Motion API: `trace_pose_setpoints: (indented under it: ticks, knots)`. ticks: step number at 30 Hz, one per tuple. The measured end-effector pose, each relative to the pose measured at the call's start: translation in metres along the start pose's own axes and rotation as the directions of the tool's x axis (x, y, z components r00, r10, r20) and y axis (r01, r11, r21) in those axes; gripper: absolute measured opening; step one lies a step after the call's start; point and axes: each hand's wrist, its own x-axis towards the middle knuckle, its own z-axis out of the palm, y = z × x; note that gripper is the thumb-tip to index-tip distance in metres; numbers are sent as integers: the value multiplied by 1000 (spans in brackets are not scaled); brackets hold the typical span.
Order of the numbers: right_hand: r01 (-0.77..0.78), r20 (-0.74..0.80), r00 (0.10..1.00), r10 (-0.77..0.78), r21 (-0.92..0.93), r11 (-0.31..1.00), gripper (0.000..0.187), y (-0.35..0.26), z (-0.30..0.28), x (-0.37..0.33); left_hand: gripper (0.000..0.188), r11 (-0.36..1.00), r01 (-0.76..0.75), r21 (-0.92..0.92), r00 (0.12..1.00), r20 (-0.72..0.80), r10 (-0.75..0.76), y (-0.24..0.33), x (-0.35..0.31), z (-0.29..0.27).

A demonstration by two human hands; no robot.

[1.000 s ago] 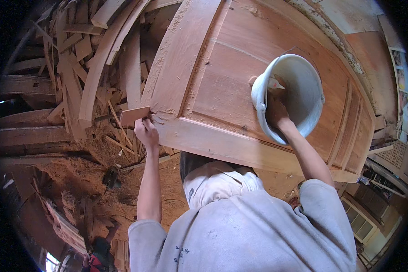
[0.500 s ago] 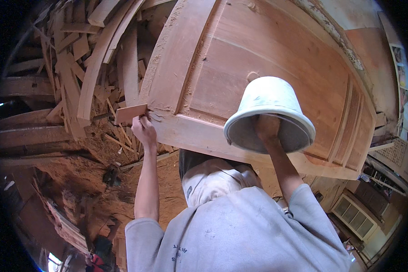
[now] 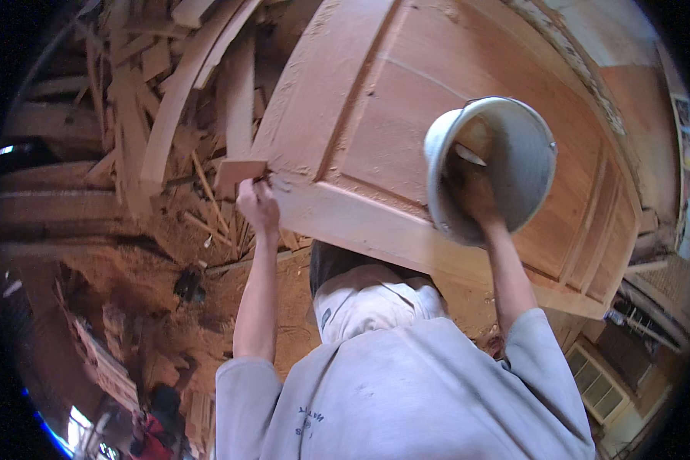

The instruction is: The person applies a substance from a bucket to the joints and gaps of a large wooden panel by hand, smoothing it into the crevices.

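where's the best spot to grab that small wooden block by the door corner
Take the small wooden block by its right end, where the left hand already pinches it, coming from below. It lies flat against the corner of the wooden door, so its long thin edges suit a thumb-and-finger pinch. Its left end juts over the scrap wood pile and is free too. The right hand is busy inside the bucket.

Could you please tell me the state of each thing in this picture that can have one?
left hand: shut on a small wooden block, held at the door's corner.
small wooden block: gripped, touching the door's edge.
right hand: reaching inside the bucket; grip hidden.
bucket: tipped on its side, mouth toward the camera, held above the door.
wooden panel door: lying flat, unfinished, dusty.
scrap wood pile: loose, jumbled beside the door.
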Motion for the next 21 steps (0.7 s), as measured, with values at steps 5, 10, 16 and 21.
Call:
trace_pose_setpoints:
  ticks: [5, 10, 16, 21]
  knots:
    - [-57, 208, 977, 46, 43, 997, 29, 8, -9, 5, 23, 1000, -10, 6, 1000, -14, 10, -1, 2, 5]
    - [15, 152, 988, -11, -26, 1000, 32, -21, -19, 0, 25, 992, 80, -96, 996, -18, -83, 15, 4, 2]
    - [194, 142, 973, -183, -63, 979, 32, -4, -14, 9, 23, 997, 79, -25, 997, -20, -79, 11, 0, 1]
    - [184, 251, 959, -135, -187, 965, 28, -32, -21, 8, 24, 996, 72, -50, 997, -21, -73, 12, 2, 2]
